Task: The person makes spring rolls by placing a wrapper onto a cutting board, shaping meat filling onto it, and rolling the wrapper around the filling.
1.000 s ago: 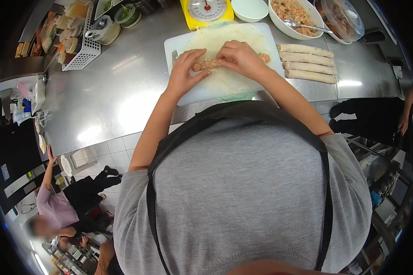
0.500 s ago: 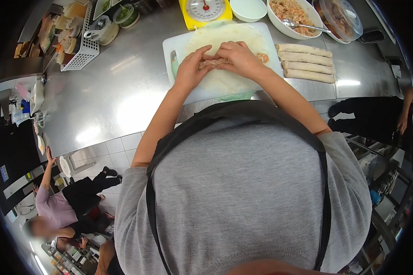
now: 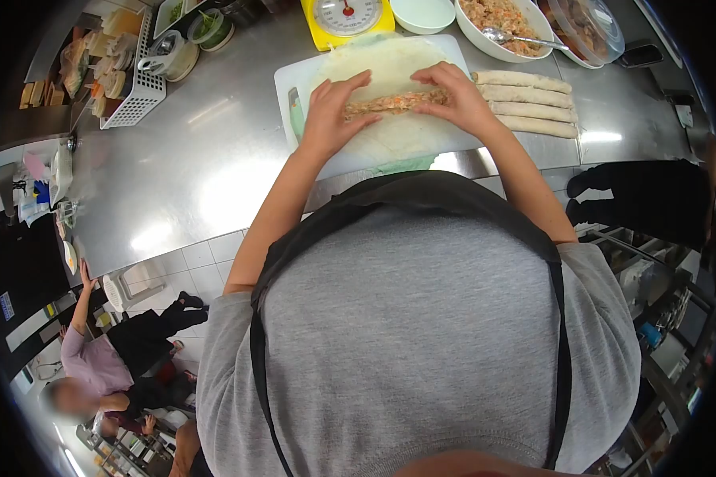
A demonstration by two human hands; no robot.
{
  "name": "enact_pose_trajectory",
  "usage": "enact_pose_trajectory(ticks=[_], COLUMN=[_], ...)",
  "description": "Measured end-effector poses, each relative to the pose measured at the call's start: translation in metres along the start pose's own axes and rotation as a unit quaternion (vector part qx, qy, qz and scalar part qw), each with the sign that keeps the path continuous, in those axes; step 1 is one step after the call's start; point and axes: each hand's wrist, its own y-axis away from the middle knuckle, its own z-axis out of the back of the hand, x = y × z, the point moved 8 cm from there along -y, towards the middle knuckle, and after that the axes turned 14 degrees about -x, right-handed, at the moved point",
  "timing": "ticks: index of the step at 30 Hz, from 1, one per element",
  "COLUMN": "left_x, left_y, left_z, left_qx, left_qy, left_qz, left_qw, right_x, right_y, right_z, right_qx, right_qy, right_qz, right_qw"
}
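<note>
A long strip of minced filling lies across a thin pale wrapper sheet spread on a white cutting board. At the strip's left end is my left hand, its thumb and fingers curved but apart around the filling. My right hand is at the other end, fingers spread, its thumb close to or touching the filling. Whether the fingertips press on it is hard to see. Several finished pale rolls lie side by side to the right of the board, partly behind my right hand.
Behind the board stand a yellow kitchen scale, a pale bowl and a white bowl of filling with a spoon. A lidded container is at far right. A white basket sits left. A person is at lower left.
My hands have moved apart, the right one going right to the strip's end. The filling now shows as a longer strip between them. The view has shifted slightly.
</note>
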Motion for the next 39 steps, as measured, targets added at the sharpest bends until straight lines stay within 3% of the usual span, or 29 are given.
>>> enact_pose_trajectory(ticks=[2,3,7,8,10,12,13,15,16,19,28,31,36,39], left_x=[-0.007,-0.008,0.002,-0.001,-0.01,-0.019,-0.023,-0.014,-0.007,-0.006,0.014,0.025,0.036,0.047], left_y=[-0.005,-0.006,-0.005,-0.006,-0.011,-0.012,-0.015,-0.013,-0.01,-0.008,0.006,0.009,0.015,0.023], left_z=[-0.014,-0.028,-0.047,-0.046,-0.03,-0.043,-0.048,-0.061,-0.069,-0.058,-0.024,-0.017,0.01,0.015], left_qx=[-0.005,0.038,0.098,0.099,0.014,0.013,0.009,0.039,0.072,0.066,0.067,0.074,0.017,0.019], left_qy=[0.01,0.019,0.021,0.022,0.031,0.027,0.024,0.019,0.014,-0.008,-0.057,-0.023,0.012,0.006], left_qz=[-0.024,-0.027,-0.022,-0.024,-0.038,-0.041,-0.049,-0.019,0.01,-0.031,0.001,0.024,0.07,0.112], left_qw=[1.0,0.999,0.995,0.995,0.999,0.999,0.998,0.999,0.997,0.997,0.996,0.997,0.997,0.993], right_x=[-0.006,-0.006,0.0,0.003,0.004,0.001,-0.004,-0.021,-0.025,-0.028,-0.041,-0.035,0.016,0.027], right_y=[0.001,0.003,0.004,-0.001,-0.003,0.005,0.006,0.008,0.009,0.015,0.019,0.017,-0.006,-0.014], right_z=[-0.013,-0.023,-0.033,-0.019,-0.004,-0.002,-0.002,-0.011,-0.007,0.004,0.007,0.007,-0.008,-0.038], right_qx=[0.041,0.083,0.078,0.031,-0.013,0.016,0.016,0.083,0.083,0.076,0.087,0.08,0.035,0.079], right_qy=[0.022,0.044,0.093,0.046,-0.002,0.13,0.129,0.086,0.087,0.024,-0.02,0.001,0.036,0.014], right_qz=[0.02,0.042,0.081,0.049,0.016,0.039,0.04,-0.001,-0.001,0.004,-0.058,-0.043,0.091,0.102], right_qw=[0.999,0.995,0.989,0.997,1.0,0.991,0.991,0.993,0.993,0.997,0.994,0.996,0.995,0.992])
